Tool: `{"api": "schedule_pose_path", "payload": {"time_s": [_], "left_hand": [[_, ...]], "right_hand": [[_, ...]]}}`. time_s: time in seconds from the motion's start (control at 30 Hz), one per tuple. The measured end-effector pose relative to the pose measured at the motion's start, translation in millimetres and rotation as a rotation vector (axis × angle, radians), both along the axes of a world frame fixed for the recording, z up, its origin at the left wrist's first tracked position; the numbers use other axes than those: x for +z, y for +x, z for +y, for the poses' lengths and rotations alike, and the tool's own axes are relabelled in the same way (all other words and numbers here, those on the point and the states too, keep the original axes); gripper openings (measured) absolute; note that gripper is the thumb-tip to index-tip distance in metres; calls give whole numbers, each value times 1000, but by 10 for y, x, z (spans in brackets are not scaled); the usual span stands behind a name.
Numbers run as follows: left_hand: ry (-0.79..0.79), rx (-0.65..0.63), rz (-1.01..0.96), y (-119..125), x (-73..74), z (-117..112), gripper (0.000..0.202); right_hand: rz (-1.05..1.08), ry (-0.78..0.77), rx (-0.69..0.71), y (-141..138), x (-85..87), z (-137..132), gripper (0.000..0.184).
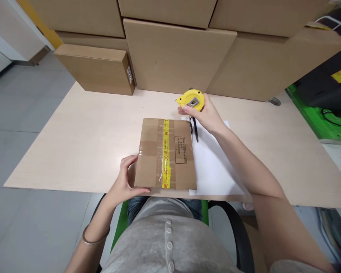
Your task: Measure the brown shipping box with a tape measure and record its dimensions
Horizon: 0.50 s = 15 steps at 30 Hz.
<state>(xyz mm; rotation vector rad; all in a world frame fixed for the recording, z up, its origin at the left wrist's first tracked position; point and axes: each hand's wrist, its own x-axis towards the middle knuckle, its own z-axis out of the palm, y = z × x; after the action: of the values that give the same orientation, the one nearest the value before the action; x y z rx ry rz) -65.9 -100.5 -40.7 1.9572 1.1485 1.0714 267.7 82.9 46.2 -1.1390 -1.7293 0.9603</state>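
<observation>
A flat cardboard box (152, 151) lies on the table in front of me, with yellow printed tape down its middle and a printed label panel on its right half. My left hand (125, 178) grips its near left corner, thumb along the front edge and fingers at the left side. Beyond the box's far right corner, my right hand (206, 112) holds a yellow tape measure (198, 99) above the table. Its metal clip faces up. Below that hand a black pen (196, 131) rests on white paper (213, 163), which is partly covered by the box and my forearm.
Large cardboard boxes (176, 57) are stacked along the table's (88, 140) back edge. A smaller closed box (96, 70) stands at the back left. On the right is a green surface (315, 113) with dark equipment and cables. The table's front edge is close to my body.
</observation>
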Motion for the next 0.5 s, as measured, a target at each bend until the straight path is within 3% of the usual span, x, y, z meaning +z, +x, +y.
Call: {"api": "schedule_pose_path", "payload": {"time_s": [0.1, 0.17, 0.27, 0.33, 0.4, 0.5], "left_hand": [[-32, 103, -44, -49, -51, 53, 91], [-65, 225, -120, -48, -40, 97, 73], [-167, 487, -313, 31, 78, 184, 50], [-275, 651, -469, 116, 208, 268, 46], [-390, 679, -634, 202, 355, 374, 51], [-506, 539, -829, 326, 573, 543, 65]], "right_hand": [[154, -146, -91, 23, -88, 46, 64], [197, -143, -149, 52, -27, -23, 65], [266, -108, -230, 100, 228, -281, 64], [290, -139, -270, 109, 445, -555, 62], [327, -189, -284, 96, 637, -883, 59], [364, -225, -327, 88, 786, -1361, 52]]}}
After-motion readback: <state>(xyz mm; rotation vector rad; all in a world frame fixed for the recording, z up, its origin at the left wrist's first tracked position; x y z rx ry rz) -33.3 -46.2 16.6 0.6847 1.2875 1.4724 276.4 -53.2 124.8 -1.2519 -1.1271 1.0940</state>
